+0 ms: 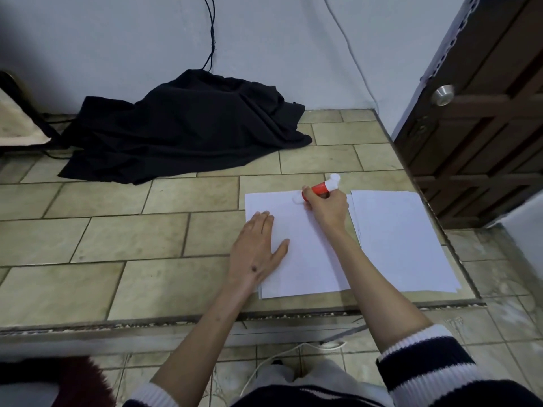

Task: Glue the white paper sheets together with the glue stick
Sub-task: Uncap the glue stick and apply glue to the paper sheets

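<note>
A white paper sheet (pixel 305 259) lies on the tiled counter (pixel 117 245), on top of at least one other sheet whose edge peeks out at its lower left. My left hand (pixel 258 248) rests flat on its left side, fingers together. My right hand (pixel 326 208) grips a red glue stick (pixel 321 188) with white ends, held sideways, its left tip touching the sheet near the top edge. A stack of white sheets (pixel 399 242) lies just to the right.
A black cloth (pixel 182 127) is heaped at the back of the counter against the wall, with cables hanging above it. A dark wooden door (pixel 482 118) with a metal knob stands at the right. The counter's front edge runs below the papers.
</note>
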